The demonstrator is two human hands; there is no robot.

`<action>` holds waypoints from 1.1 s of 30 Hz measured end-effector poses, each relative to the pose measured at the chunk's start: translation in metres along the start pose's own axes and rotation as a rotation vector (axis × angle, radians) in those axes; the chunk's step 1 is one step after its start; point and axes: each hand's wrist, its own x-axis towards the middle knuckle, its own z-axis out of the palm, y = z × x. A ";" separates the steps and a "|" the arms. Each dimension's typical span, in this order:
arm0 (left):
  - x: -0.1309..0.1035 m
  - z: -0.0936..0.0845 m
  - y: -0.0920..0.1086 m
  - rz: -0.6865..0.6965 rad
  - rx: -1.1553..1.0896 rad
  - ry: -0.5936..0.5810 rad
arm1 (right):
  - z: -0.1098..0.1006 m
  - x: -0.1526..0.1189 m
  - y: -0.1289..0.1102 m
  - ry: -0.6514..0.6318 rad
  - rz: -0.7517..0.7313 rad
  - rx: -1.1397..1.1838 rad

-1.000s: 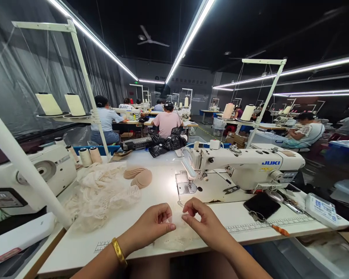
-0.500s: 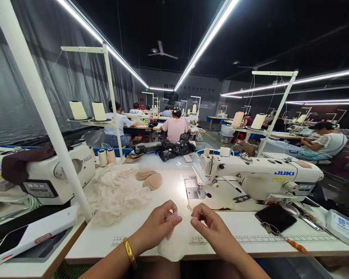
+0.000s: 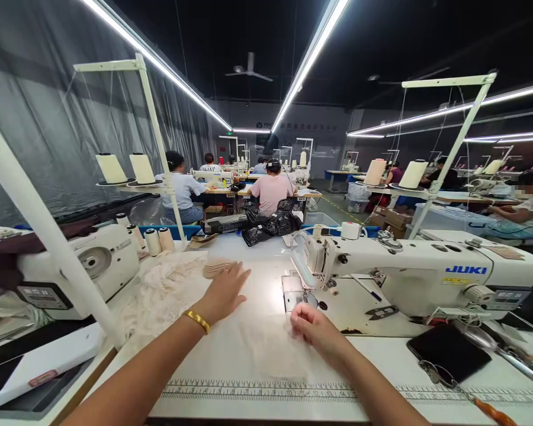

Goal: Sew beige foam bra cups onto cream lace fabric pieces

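My left hand, fingers spread, reaches over the stack of beige pads and covers part of it. Pinched in my right hand is the edge of a thin, pale piece of fabric, which lies partly see-through on the white table. The needle area of the sewing machine is just beyond my right hand. Left of the pads lies a heap of cream lace.
A black pouch with keys lies at the right, near metal scissors. Thread cones and black plastic bags stand farther back. A white pole crosses the left side. Several people sit at machines beyond.
My left hand has let go of the pale fabric, opened and moved forward to the pads. The fabric now lies on the table beside my right hand. The view has shifted closer.
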 end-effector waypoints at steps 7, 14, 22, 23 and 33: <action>0.025 0.004 -0.042 0.049 0.162 0.024 | -0.012 0.012 0.022 0.024 0.020 0.147; 0.003 -0.006 0.011 -0.080 -0.008 0.334 | -0.012 0.010 0.021 0.053 -0.003 0.202; -0.041 0.027 0.073 -0.403 -0.724 0.107 | -0.007 0.001 0.010 0.099 -0.119 0.283; -0.042 0.033 0.074 -0.417 -0.736 0.134 | -0.005 0.000 0.010 0.107 -0.134 0.279; -0.055 0.033 0.080 -0.266 -0.373 -0.001 | 0.010 -0.018 0.010 0.217 -0.308 -0.005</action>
